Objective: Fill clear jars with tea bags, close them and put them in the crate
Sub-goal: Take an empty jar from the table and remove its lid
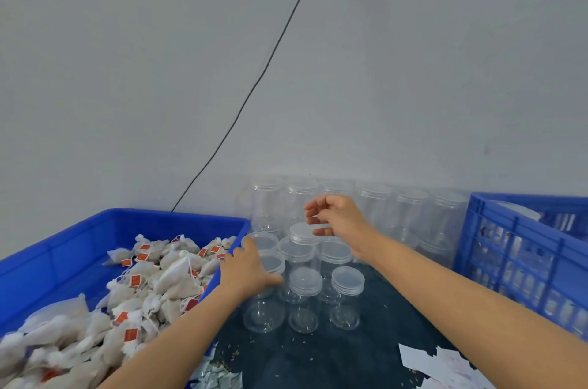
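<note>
Two hands reach for the clear jars.

The left hand [245, 271] curls its fingers round one jar [265, 290]. The right hand [337, 216] hangs over a lidded jar [304, 248], fingers loosely bent and apart, holding nothing. Tea bags [152, 280] fill the blue bin [79, 236] on the left. The blue crate [521, 255] stands on the right.

Even, soft, bluish light; faint shadows, slight blur, wide-angle edge bending.
</note>
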